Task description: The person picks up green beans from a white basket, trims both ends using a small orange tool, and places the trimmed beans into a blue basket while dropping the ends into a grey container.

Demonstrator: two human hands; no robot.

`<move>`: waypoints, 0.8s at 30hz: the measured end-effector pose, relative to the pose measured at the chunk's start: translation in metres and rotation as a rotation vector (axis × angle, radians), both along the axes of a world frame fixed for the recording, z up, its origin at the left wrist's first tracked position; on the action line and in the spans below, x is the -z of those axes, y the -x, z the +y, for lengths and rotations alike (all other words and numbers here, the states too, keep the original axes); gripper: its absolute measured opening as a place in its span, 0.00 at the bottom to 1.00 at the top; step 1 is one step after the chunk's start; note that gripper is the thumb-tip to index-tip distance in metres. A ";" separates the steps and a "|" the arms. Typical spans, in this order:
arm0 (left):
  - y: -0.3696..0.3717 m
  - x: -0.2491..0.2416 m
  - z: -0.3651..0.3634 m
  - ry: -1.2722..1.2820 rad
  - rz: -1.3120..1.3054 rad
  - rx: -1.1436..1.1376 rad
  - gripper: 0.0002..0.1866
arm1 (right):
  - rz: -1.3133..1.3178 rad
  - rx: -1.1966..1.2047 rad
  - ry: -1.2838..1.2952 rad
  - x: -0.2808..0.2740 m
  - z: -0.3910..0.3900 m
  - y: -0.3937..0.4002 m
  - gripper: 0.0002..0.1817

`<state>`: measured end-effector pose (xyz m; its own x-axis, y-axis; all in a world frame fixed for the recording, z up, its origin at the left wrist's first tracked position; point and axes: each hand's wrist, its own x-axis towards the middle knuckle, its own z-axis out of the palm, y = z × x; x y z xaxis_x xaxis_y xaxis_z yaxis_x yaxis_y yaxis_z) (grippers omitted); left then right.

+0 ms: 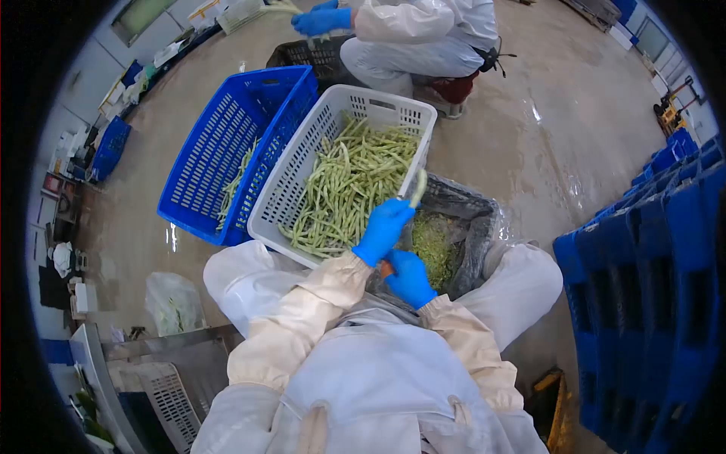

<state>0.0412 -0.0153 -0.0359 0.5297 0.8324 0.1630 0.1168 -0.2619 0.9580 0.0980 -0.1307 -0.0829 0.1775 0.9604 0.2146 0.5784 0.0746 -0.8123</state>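
Observation:
Blue-gloved, my left hand [384,231] is closed on a pale green bean [418,188] that sticks up past the fingers. Just below it, my right hand [411,280], also gloved in blue, is closed around a small tool with an orange-brown handle [387,268]; its working end is hidden. Ahead of my hands a white slatted crate [283,193] holds a heap of long green beans [352,181]. Between my knees, under the hands, stands a bin lined with black plastic [461,193], with green trimmings [435,242] inside.
A blue crate [204,159] with some beans stands against the white crate's left side. Across from me sits a co-worker in white [423,38], gloved in blue, beside a black crate [321,60]. Blue pallets [650,287] are stacked at right. A clear plastic bag [172,303] lies at left.

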 end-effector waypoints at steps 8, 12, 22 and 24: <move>0.159 -0.027 0.095 -0.145 0.106 -0.210 0.11 | 0.696 0.633 -0.152 -0.018 0.001 -0.085 0.04; 0.236 -0.099 0.176 -0.529 0.519 -0.565 0.13 | 0.594 0.724 -0.002 0.002 -0.003 -0.091 0.04; 0.122 0.164 0.113 -0.367 1.108 0.919 0.12 | 0.117 0.483 0.251 0.030 0.013 -0.071 0.13; 0.111 0.240 0.081 -0.469 1.237 1.035 0.09 | 0.208 0.462 0.277 0.024 0.021 -0.064 0.15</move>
